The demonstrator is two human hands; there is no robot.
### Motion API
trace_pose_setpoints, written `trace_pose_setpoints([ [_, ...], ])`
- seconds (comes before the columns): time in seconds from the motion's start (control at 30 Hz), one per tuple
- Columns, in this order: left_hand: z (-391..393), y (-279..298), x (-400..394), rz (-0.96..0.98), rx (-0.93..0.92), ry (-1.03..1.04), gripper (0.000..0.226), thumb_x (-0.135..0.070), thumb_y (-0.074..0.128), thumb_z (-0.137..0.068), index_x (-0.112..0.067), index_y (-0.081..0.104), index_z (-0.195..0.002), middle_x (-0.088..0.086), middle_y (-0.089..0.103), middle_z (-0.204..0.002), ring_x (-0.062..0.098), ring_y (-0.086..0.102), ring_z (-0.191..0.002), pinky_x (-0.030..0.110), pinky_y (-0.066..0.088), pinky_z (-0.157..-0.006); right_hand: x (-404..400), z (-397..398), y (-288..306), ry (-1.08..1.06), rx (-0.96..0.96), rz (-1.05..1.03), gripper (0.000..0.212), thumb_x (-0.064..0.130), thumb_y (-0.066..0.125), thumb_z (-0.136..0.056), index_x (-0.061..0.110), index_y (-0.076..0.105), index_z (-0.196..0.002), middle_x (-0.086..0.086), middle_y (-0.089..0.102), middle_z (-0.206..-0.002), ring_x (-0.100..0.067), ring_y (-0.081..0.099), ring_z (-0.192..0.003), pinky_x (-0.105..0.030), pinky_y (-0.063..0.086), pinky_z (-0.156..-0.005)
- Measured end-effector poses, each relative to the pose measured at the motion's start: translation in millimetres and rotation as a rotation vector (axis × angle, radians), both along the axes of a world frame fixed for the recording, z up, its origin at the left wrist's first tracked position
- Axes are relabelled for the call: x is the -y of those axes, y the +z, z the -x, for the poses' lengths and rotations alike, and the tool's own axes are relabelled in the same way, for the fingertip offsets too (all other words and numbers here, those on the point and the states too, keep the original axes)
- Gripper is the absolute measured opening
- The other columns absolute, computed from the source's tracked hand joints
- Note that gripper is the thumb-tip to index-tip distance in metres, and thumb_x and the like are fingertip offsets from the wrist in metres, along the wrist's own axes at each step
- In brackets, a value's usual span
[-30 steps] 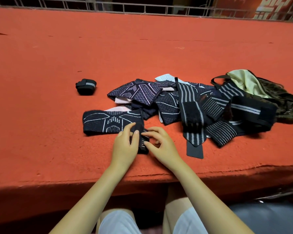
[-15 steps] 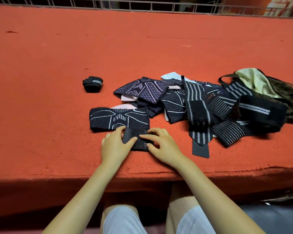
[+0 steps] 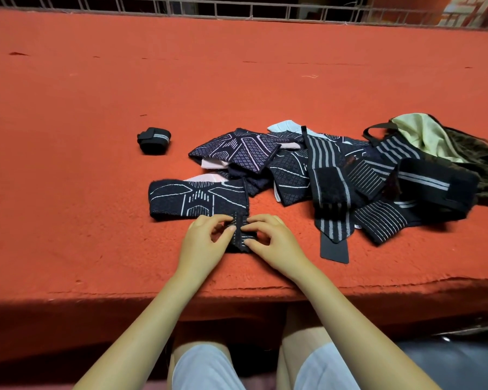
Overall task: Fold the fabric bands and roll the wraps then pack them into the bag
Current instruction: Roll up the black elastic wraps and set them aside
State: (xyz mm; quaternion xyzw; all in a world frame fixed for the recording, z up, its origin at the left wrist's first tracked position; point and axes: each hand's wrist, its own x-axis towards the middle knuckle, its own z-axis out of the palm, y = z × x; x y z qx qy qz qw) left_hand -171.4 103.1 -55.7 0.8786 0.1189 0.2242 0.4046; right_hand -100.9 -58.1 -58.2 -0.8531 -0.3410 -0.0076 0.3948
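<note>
Little of the task appears to be done. One wrap (image 3: 154,140) is already rolled into a tight black bundle with a grey stripe and is set apart on the table (image 3: 68,192), well to the left of the rest. A second wrap (image 3: 240,233), a narrow dark strip with fine pale lines, is pinched at the near table edge by both hands: the left hand (image 3: 206,240) is curled on its left side and the right hand (image 3: 271,240) on its right side, fingertips bent onto the cloth, so the rolling of this piece is judged to be only begun. Its far end is seen touching a patterned band (image 3: 197,199), which is laid flat and looks folded over once.

Everything else is left in a loose heap (image 3: 321,170) to the right: knitted bands in dark navy with white geometric lines and diamond grids, pale pink linings shown where edges are turned back, and longer black wraps with grey lengthwise stripes, one ended in a smooth, flat black tab (image 3: 334,253). The bag (image 3: 445,142) is slumped at the far right, a soft sack with a pale yellow-green lining, a mottled dark outer cloth and a thin black strap; nothing rolled or folded is seen packed in it.

The table is covered in coarse orange-red felt with a frayed front edge.
</note>
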Motion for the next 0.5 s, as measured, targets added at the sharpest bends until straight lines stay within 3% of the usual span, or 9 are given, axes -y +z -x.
trace_pose_setpoints([
  [0.1,-1.3,-0.8,0.3,-0.045,-0.081,0.013,0.030,-0.031,0.067,-0.081,-0.031,0.059,-0.110,-0.009,0.059,-0.094,0.015,0.054,-0.091,0.035,0.048,-0.082,-0.8,0.0,-2.0,-0.021,0.009,-0.014,0.022,0.021,0.068,-0.081,0.023,0.072,-0.103,0.007,0.060,-0.115,-0.011,0.047,-0.109,-0.009,0.028,-0.092],
  [0.17,-4.4,1.9,-0.3,-0.054,-0.150,0.011,0.047,-0.031,0.069,-0.079,-0.026,0.054,-0.124,-0.008,0.059,-0.095,0.018,0.055,-0.093,0.033,0.046,-0.082,-1.5,0.9,-3.3,-0.087,0.020,-0.048,0.022,0.023,0.065,-0.081,0.021,0.071,-0.103,0.005,0.059,-0.113,-0.012,0.048,-0.106,-0.017,0.037,-0.090],
  [0.23,-11.5,8.0,-2.1,-0.068,-0.247,-0.008,0.057,-0.030,0.068,-0.080,-0.022,0.048,-0.133,-0.004,0.063,-0.098,0.020,0.059,-0.096,0.031,0.046,-0.083,-1.4,0.6,-3.0,-0.165,0.027,-0.045,0.031,0.026,0.063,-0.081,0.019,0.067,-0.111,0.002,0.060,-0.112,-0.016,0.051,-0.103,-0.027,0.044,-0.087],
  [0.3,-16.5,14.9,-3.4,-0.129,-0.319,-0.043,0.057,-0.030,0.066,-0.082,-0.022,0.046,-0.135,0.000,0.066,-0.102,0.020,0.061,-0.098,0.031,0.047,-0.083,-0.6,1.0,-0.7,-0.188,0.011,-0.015,0.037,0.025,0.065,-0.083,0.019,0.062,-0.119,0.003,0.061,-0.111,-0.014,0.052,-0.099,-0.025,0.042,-0.086],
  [0.4,-10.6,15.9,-5.8,-0.092,-0.272,-0.074,0.049,-0.023,0.065,-0.083,-0.026,0.049,-0.129,-0.008,0.063,-0.088,0.013,0.059,-0.081,0.027,0.044,-0.075,0.3,3.0,1.5,-0.148,0.018,0.020,0.041,0.026,0.066,-0.084,0.021,0.059,-0.123,0.005,0.063,-0.111,-0.010,0.050,-0.095,-0.020,0.036,-0.083],
  [0.5,-2.7,9.2,-9.3,0.086,-0.156,-0.077,0.049,-0.015,0.064,-0.084,-0.032,0.050,-0.128,-0.005,0.063,-0.095,0.003,0.056,-0.074,0.024,0.048,-0.081,-2.3,4.3,3.7,-0.115,0.026,0.064,0.046,0.030,0.066,-0.083,0.026,0.055,-0.127,0.009,0.061,-0.110,-0.006,0.048,-0.091,-0.019,0.036,-0.081],
])
